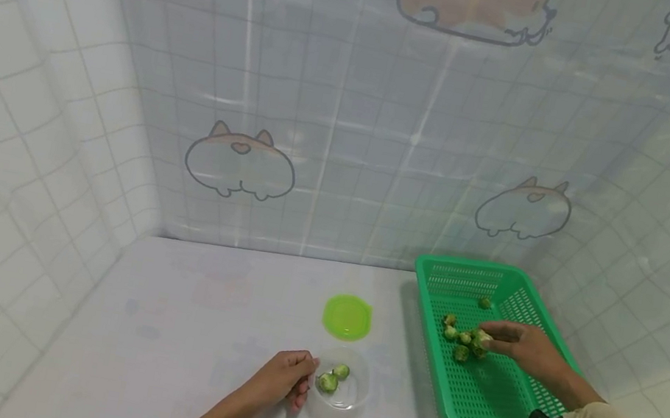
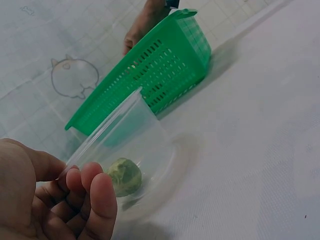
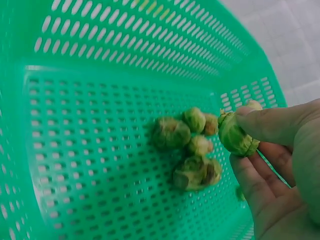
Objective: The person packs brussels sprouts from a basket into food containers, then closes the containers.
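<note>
My right hand is over the green basket, pinching a Brussels sprout between thumb and fingers. Several more sprouts lie on the basket floor beside it, some with browned leaves. At the middle of the table my left hand pinches the rim of a clear round plastic tub from its left side, thumb at the rim and the other fingers curled against the wall. Inside the tub rest two green sprouts; the left wrist view shows one sprout through the clear wall.
The green slotted basket stands on the right of the white table. Behind the tub lies a bright green round lid. Tile-patterned sheeting with cartoon drawings rises at the back and both sides.
</note>
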`<state>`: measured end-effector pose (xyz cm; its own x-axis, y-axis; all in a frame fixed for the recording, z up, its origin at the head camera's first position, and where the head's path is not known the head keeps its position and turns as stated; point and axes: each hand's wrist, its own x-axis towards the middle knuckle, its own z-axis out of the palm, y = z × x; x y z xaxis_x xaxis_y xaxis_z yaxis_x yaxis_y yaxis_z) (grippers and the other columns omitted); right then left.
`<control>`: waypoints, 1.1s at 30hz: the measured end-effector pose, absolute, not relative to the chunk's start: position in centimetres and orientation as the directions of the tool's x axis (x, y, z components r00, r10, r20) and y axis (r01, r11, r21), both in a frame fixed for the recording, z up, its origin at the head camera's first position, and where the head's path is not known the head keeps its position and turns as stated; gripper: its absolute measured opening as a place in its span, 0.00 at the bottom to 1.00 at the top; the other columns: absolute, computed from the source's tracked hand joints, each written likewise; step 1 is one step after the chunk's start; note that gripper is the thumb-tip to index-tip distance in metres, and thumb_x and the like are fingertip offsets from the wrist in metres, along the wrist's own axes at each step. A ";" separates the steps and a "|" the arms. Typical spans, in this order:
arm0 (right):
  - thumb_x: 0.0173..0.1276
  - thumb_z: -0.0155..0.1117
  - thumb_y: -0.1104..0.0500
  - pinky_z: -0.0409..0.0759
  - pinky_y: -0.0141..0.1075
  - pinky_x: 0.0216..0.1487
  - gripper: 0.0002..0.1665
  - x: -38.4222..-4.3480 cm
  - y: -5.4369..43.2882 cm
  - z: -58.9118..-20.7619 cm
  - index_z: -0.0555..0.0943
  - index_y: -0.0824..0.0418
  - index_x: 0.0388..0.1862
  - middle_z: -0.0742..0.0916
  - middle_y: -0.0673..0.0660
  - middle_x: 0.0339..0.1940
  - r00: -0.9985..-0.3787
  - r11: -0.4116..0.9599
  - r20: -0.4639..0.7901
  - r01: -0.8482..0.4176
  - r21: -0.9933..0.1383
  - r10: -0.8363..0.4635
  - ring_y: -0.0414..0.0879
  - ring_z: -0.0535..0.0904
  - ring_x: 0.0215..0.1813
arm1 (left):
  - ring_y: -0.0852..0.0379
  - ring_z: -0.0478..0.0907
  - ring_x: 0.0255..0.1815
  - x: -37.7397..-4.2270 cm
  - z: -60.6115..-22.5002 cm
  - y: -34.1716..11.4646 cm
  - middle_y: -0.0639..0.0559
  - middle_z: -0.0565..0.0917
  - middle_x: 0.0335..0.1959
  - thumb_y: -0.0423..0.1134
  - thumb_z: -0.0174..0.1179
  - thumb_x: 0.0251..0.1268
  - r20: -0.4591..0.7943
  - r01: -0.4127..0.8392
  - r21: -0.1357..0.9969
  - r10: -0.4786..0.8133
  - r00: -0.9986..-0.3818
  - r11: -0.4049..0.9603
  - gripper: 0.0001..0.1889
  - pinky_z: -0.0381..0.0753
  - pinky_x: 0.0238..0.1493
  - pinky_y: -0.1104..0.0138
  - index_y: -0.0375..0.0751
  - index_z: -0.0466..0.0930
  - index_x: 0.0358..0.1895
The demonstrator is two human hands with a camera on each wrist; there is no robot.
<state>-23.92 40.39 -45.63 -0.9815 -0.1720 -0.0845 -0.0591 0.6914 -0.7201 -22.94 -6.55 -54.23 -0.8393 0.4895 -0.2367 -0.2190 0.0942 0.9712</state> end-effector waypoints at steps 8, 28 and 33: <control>0.74 0.63 0.46 0.73 0.61 0.66 0.31 -23.8 39.4 -45.0 0.74 0.57 0.70 0.78 0.62 0.68 -0.975 0.613 -0.101 -0.042 -0.789 -0.196 0.65 0.72 0.70 | 0.59 0.74 0.17 -22.9 -54.1 -6.5 0.53 0.74 0.20 0.46 0.52 0.79 -0.237 -0.219 0.971 0.491 -0.838 0.096 0.19 0.79 0.19 0.70 0.36 0.72 0.30; 0.71 0.68 0.48 0.80 0.43 0.60 0.28 -23.7 33.5 -43.2 0.78 0.54 0.67 0.82 0.54 0.65 -0.963 0.506 -0.117 -0.023 -0.862 -0.242 0.43 0.80 0.62 | 0.59 0.74 0.17 -22.7 -54.3 -6.6 0.53 0.73 0.20 0.44 0.51 0.80 -0.237 -0.226 0.971 0.490 -0.839 0.081 0.19 0.80 0.19 0.70 0.32 0.72 0.31; 0.72 0.66 0.49 0.81 0.41 0.57 0.26 -23.6 32.1 -42.7 0.79 0.51 0.66 0.83 0.55 0.64 -0.952 0.482 -0.134 -0.016 -0.876 -0.274 0.47 0.80 0.63 | 0.60 0.74 0.17 -22.6 -54.1 -6.7 0.53 0.73 0.20 0.44 0.51 0.80 -0.234 -0.226 0.971 0.495 -0.837 0.077 0.19 0.80 0.19 0.70 0.32 0.72 0.31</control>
<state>-23.63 32.12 -42.73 -0.9524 -0.2739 -0.1335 -0.0158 0.4819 -0.8761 -22.63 -6.66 -54.11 -0.8369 0.4949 -0.2338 -0.2259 0.0767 0.9711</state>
